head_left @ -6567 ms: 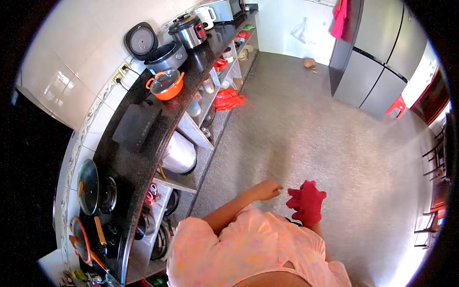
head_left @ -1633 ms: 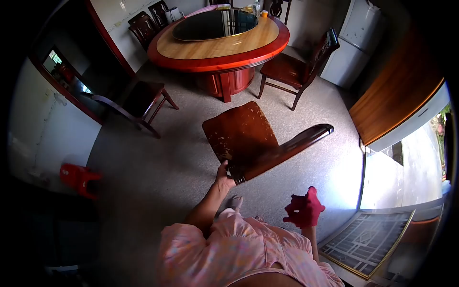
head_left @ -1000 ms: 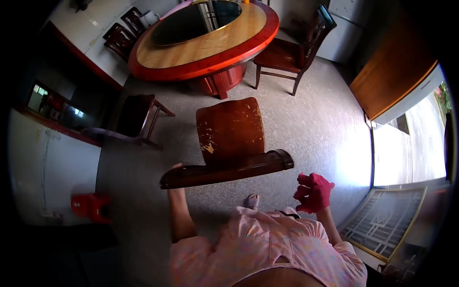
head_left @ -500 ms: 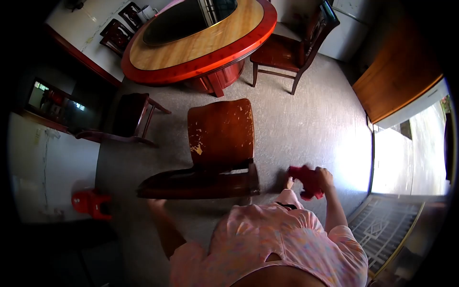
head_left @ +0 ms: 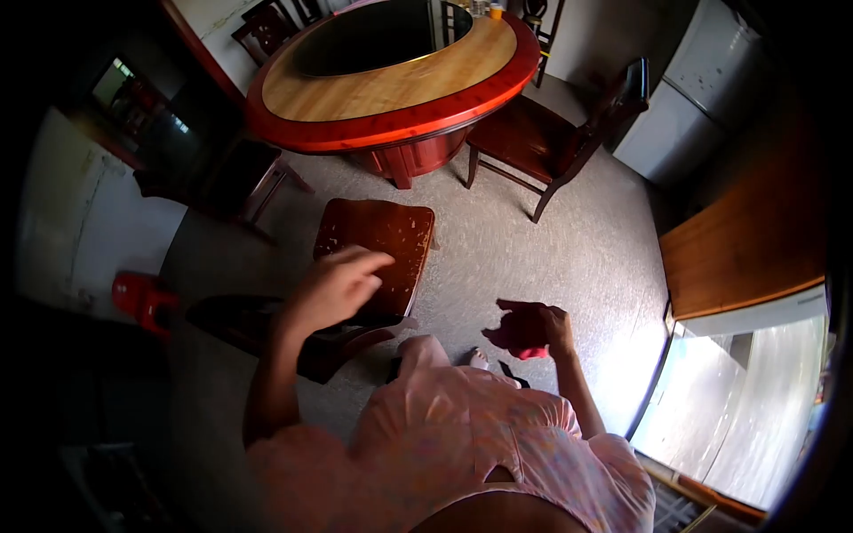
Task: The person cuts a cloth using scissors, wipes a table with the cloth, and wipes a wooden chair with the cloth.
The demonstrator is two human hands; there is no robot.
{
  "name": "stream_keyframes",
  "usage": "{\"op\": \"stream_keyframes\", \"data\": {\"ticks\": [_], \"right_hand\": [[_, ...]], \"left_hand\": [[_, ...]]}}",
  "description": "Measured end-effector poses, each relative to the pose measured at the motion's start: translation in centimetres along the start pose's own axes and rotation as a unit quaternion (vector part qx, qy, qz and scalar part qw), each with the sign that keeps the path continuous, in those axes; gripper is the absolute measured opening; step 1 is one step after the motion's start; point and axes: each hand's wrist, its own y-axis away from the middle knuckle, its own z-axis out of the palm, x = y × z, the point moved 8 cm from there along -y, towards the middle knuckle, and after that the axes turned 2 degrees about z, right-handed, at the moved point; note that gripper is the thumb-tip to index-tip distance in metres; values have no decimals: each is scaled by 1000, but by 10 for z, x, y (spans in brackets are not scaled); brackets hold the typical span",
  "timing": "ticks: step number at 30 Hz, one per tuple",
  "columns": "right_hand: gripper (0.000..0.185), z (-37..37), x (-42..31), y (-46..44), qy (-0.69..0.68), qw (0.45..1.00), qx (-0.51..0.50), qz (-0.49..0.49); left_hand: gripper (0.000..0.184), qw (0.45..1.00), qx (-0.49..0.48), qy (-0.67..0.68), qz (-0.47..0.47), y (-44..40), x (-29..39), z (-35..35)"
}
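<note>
A worn brown wooden chair stands in front of me, its seat varnish chipped and its backrest nearest my body. Above the near part of its seat is my left hand, empty, with the index finger stretched out and the others loosely bent. I cannot tell whether it touches the chair. On the other side, my right hand grips a dark red cloth that hangs over the floor beside the chair. A foot shows below the cloth.
A round table with a red rim stands ahead. Dark wooden chairs are at its right and left. A red plastic object is at the left wall. A fridge and a bright doorway are at the right.
My left hand has risen from beside the chair's backrest to above the seat. My right hand, still holding the cloth, has shifted left in view. The view has turned, and the chair appears farther left.
</note>
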Motion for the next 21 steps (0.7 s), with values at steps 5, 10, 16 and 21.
{"op": "stream_keyframes", "data": {"ticks": [5, 10, 16, 21], "right_hand": [[21, 40, -58, -22, -83, 991, -102, 10], [28, 50, -96, -42, -151, 978, -137, 50], [29, 47, -133, -102, -267, 945, -168, 86], [31, 48, -153, -177, -402, 878, -202, 163]], "left_hand": [[42, 941, -336, 21, 34, -58, -38, 152], [44, 875, -141, 389, -251, -128, -58, 210], [37, 676, -96, 686, -250, -205, -67, 308], [29, 492, -90, 835, -231, -275, -67, 302]]}}
